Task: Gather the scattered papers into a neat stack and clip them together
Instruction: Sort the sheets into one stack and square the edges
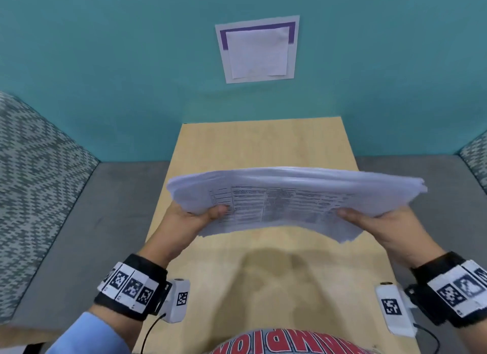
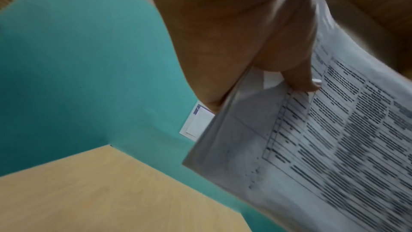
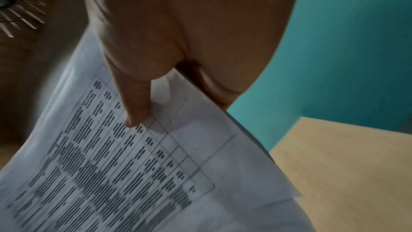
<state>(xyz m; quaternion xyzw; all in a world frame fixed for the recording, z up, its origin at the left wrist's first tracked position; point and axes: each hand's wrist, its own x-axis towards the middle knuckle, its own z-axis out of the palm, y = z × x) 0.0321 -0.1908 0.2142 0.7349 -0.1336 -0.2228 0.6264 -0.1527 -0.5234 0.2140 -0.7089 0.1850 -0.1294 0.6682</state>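
I hold the thick stack of white printed papers in the air above the pale wooden tabletop, not touching it. My left hand pinches the stack's left short edge, thumb pressed on the top sheet beside the printed table, the other fingers hidden underneath. My right hand pinches the opposite short edge the same way, thumb on top and fingers below. The stack spans the gap between both hands, its far long edge tipped up and its near edge sagging a little toward me. The sheets are fanned slightly at the right corner, so the edges do not line up there. In the left wrist view, my thumb lies across the corner of the top page. On the teal wall ahead hangs a white sheet with a purple border.
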